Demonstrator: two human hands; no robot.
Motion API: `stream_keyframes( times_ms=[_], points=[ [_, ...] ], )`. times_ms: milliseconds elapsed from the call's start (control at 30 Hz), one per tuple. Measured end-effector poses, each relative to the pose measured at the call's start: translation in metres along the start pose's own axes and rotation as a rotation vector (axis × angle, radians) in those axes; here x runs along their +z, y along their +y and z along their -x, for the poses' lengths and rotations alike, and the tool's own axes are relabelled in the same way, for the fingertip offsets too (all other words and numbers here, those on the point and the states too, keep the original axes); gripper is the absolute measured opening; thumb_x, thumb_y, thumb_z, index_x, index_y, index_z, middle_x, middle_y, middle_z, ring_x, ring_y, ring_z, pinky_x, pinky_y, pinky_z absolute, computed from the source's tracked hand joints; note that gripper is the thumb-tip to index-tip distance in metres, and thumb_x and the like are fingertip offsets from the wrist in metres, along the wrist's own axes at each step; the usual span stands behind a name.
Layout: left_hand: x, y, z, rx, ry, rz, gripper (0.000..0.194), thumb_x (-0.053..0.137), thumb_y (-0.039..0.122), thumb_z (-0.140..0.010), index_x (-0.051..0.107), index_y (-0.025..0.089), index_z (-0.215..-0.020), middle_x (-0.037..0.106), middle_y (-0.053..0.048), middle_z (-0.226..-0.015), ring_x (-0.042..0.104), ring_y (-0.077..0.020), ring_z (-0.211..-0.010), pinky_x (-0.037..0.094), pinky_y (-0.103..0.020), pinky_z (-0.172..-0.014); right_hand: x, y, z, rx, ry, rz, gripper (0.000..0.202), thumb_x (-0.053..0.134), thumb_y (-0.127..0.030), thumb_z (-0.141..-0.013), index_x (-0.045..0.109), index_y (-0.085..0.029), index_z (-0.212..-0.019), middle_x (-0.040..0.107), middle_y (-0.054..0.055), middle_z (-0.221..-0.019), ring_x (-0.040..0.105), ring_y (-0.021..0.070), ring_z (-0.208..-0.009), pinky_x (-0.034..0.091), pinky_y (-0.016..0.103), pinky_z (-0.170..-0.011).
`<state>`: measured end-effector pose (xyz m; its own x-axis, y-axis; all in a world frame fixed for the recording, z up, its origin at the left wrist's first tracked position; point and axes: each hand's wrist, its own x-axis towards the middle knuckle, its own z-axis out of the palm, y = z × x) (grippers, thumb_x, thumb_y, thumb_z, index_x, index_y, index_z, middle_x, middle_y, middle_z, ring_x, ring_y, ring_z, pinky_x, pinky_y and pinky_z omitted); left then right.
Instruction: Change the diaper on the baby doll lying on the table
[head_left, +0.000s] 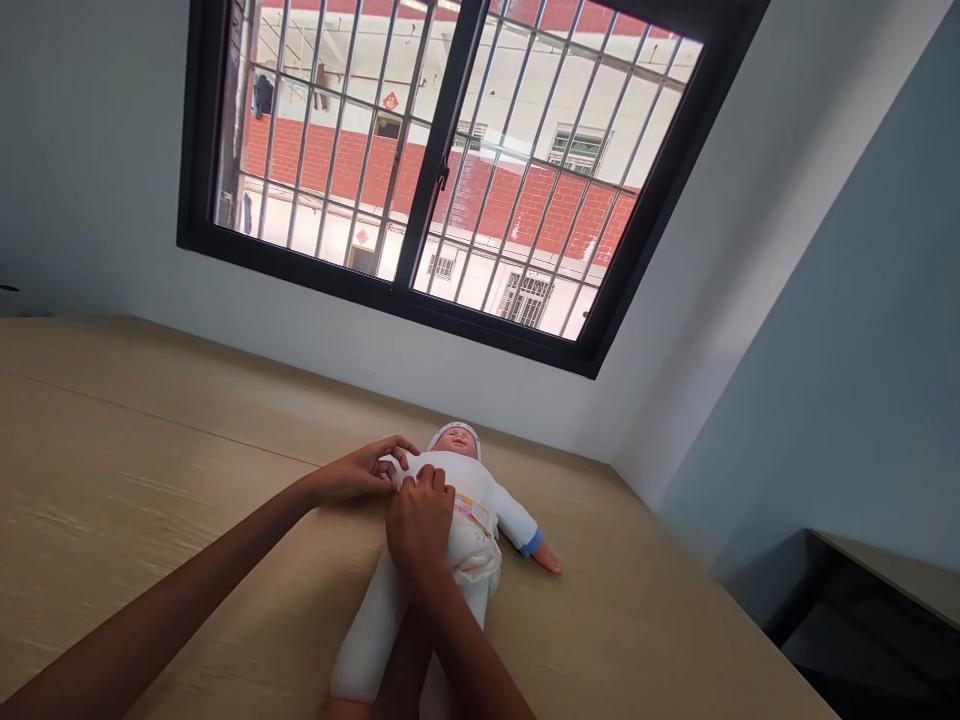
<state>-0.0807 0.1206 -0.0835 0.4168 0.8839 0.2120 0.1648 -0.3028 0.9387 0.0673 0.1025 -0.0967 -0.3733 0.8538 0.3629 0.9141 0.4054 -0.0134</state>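
A baby doll [375, 630] lies on its back, its head in a white cap [455, 428] toward the window. It wears white clothes with a blue cuff [532, 543] and a white diaper [476, 550] with a coloured waistband. At the doll's left-of-picture side, my left hand [364, 470] has bent fingers by the waist; what its fingertips hold is hidden. My right hand [421, 515] lies over the diaper's front, fingers curled in at the waist edge, close against my left hand. The diaper's side under my hands is covered from view.
The doll lies on a broad light wooden tabletop [187, 560] with a seam line, set against the wall. Above it is a black-framed window [405, 290] with metal bars. A dark piece of furniture [862, 630] stands at the lower right.
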Motion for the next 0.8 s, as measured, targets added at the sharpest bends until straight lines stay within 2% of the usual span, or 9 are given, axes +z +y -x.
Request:
stream_keyframes(
  times_ms=[67, 167, 233, 300, 400, 500, 567, 667, 800],
  points=[
    [-0.001, -0.001, -0.001, -0.003, -0.004, 0.016, 0.051, 0.068, 0.031, -0.067, 0.048, 0.023, -0.113, 0.053, 0.0, -0.099, 0.053, -0.0124, -0.077, 0.044, -0.024, -0.067, -0.004, 0.0, -0.001, 0.05, 0.037, 0.012, 0.027, 0.041, -0.013, -0.092, 0.066, -0.013, -0.1, 0.059, 0.018, -0.108, 0.052, 0.0301, -0.101, 0.044, 0.043, -0.082],
    [-0.004, -0.004, -0.003, -0.032, 0.001, 0.002, 0.051, 0.066, 0.03, -0.066, 0.049, 0.022, -0.113, 0.055, -0.001, -0.1, 0.056, -0.0147, -0.08, 0.046, -0.026, -0.068, -0.01, 0.0, -0.001, 0.09, 0.048, -0.01, 0.026, 0.042, -0.017, -0.093, 0.066, -0.014, -0.101, 0.058, 0.016, -0.107, 0.056, 0.0285, -0.096, 0.047, 0.04, -0.077],
    [-0.005, -0.005, -0.003, -0.03, 0.037, -0.053, 0.048, 0.065, 0.029, -0.065, 0.051, 0.021, -0.111, 0.058, -0.002, -0.102, 0.057, -0.0179, -0.089, 0.048, -0.029, -0.076, -0.013, 0.002, -0.001, 0.108, 0.035, -0.015, 0.025, 0.043, -0.019, -0.093, 0.065, -0.014, -0.104, 0.057, 0.015, -0.108, 0.059, 0.0268, -0.091, 0.049, 0.037, -0.071],
    [-0.003, -0.005, -0.003, -0.001, 0.045, -0.108, 0.046, 0.062, 0.029, -0.066, 0.054, 0.021, -0.111, 0.06, -0.005, -0.11, 0.056, -0.0219, -0.103, 0.047, -0.032, -0.085, -0.015, 0.002, 0.0, 0.087, 0.024, -0.015, 0.026, 0.043, -0.019, -0.093, 0.063, -0.016, -0.11, 0.056, 0.014, -0.111, 0.062, 0.0248, -0.086, 0.05, 0.034, -0.064],
    [0.001, -0.006, -0.002, 0.062, -0.046, -0.096, 0.046, 0.06, 0.034, -0.074, 0.055, 0.022, -0.117, 0.06, -0.006, -0.122, 0.052, -0.0246, -0.117, 0.045, -0.034, -0.094, -0.013, 0.001, 0.004, -0.014, 0.003, -0.005, 0.025, 0.044, -0.017, -0.091, 0.062, -0.019, -0.108, 0.054, 0.013, -0.114, 0.064, 0.0219, -0.08, 0.049, 0.03, -0.06],
    [0.002, -0.012, -0.001, 0.034, -0.142, -0.094, 0.044, 0.061, 0.04, -0.075, 0.057, 0.022, -0.116, 0.064, -0.005, -0.117, 0.056, -0.0239, -0.11, 0.047, -0.03, -0.087, -0.009, -0.002, 0.009, -0.076, -0.009, -0.006, 0.025, 0.044, -0.012, -0.089, 0.063, -0.02, -0.104, 0.054, 0.013, -0.116, 0.064, 0.0212, -0.08, 0.05, 0.03, -0.062],
    [0.0, -0.018, -0.001, -0.025, -0.172, -0.136, 0.038, 0.062, 0.043, -0.075, 0.061, 0.021, -0.106, 0.066, -0.002, -0.101, 0.059, -0.0212, -0.094, 0.047, -0.026, -0.076, -0.006, -0.005, 0.011, -0.084, -0.016, -0.02, 0.027, 0.044, -0.011, -0.089, 0.063, -0.021, -0.105, 0.054, 0.012, -0.117, 0.064, 0.0214, -0.081, 0.051, 0.03, -0.063],
    [-0.001, -0.027, 0.0, -0.083, -0.168, -0.19, 0.033, 0.063, 0.046, -0.074, 0.062, 0.018, -0.09, 0.063, 0.0, -0.081, 0.057, -0.0182, -0.077, 0.044, -0.024, -0.066, -0.007, -0.007, 0.012, -0.056, -0.023, -0.031, 0.027, 0.044, -0.013, -0.089, 0.062, -0.022, -0.106, 0.054, 0.011, -0.118, 0.064, 0.0215, -0.08, 0.051, 0.03, -0.063],
    [0.001, -0.035, 0.0, -0.114, -0.126, -0.259, 0.04, 0.06, 0.054, -0.077, 0.063, 0.018, -0.093, 0.064, -0.002, -0.085, 0.056, -0.0194, -0.08, 0.044, -0.025, -0.068, -0.015, -0.005, 0.009, 0.024, -0.04, -0.049, 0.024, 0.043, -0.017, -0.091, 0.062, -0.02, -0.106, 0.053, 0.011, -0.117, 0.065, 0.0208, -0.077, 0.049, 0.029, -0.059]
  ],
)
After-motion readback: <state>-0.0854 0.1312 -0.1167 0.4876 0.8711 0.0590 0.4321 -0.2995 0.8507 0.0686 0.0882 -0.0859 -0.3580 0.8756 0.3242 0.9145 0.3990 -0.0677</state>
